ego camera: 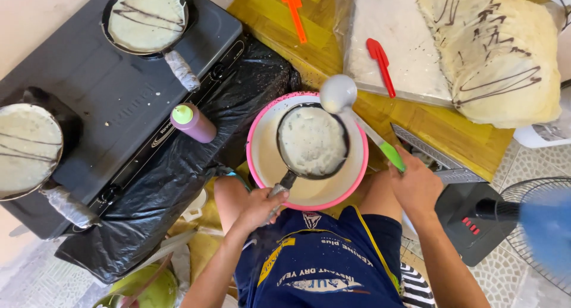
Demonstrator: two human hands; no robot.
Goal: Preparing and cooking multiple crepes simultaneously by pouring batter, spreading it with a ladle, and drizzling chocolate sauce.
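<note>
the left hand is clamped on the handle of a small pan coated with batter, held over the pink-rimmed bowl. the right hand grips a green-handled ladle, its cup raised above the bowl's far rim.

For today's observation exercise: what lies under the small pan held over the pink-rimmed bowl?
Pale batter in the pink-rimmed bowl shows around the small pan; the part directly beneath it is hidden.

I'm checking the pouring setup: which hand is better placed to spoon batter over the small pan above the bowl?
Probably the right hand: it grips the ladle, poised beside the small pan. The left hand holds the pan's handle.
</note>
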